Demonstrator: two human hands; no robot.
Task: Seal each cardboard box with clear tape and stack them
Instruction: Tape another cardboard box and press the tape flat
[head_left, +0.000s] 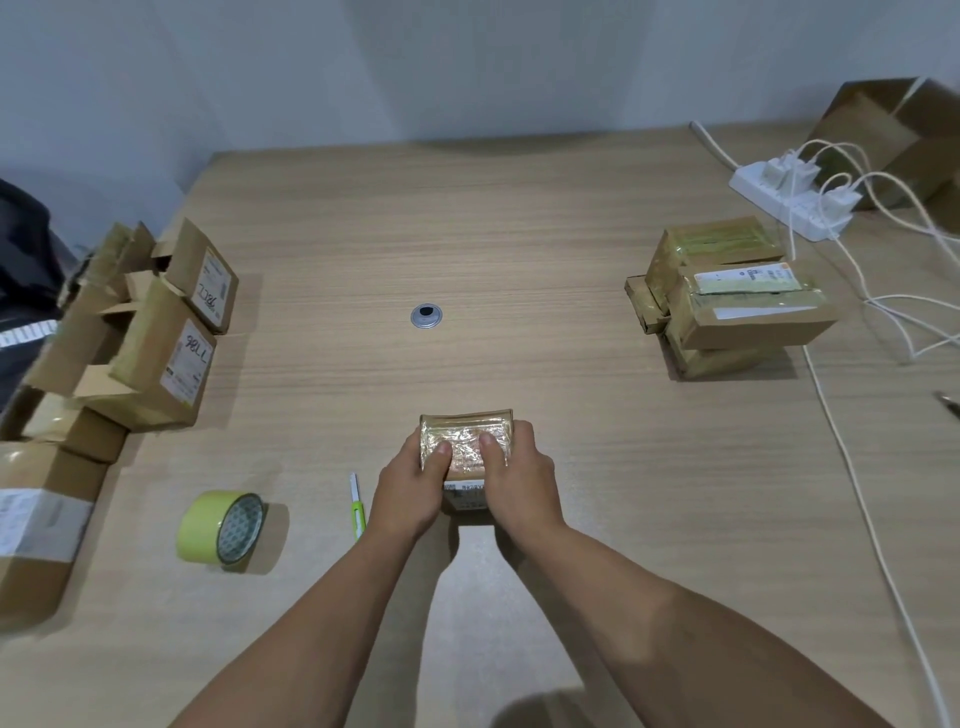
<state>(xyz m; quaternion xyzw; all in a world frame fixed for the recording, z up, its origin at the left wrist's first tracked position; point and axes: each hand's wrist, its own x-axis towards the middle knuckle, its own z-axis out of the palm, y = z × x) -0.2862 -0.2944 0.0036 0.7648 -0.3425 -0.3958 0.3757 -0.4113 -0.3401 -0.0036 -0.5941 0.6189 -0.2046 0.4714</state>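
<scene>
Glossy clear tape covers the upturned face of a small brown cardboard box (466, 448), which sits at the near middle of the pale wood-grain worktop (467, 234), just in front of the person. Its taped face runs longer from left to right, and a printed label shows on the side facing the person. Whether the box rests flat or is tipped slightly is hard to tell. The left hand (410, 488) grips the box's left side and the right hand (522, 483) its right side, fingers curled round, both thumbs pressing on the taped top. A yellow-green roll of tape (221, 527) stands on its edge to the left, near a slim green-and-white cutter (357, 506). Open-flapped cardboard boxes (156, 338) crowd the left edge. A stack of taped boxes (727, 296) stands well apart on the right.
</scene>
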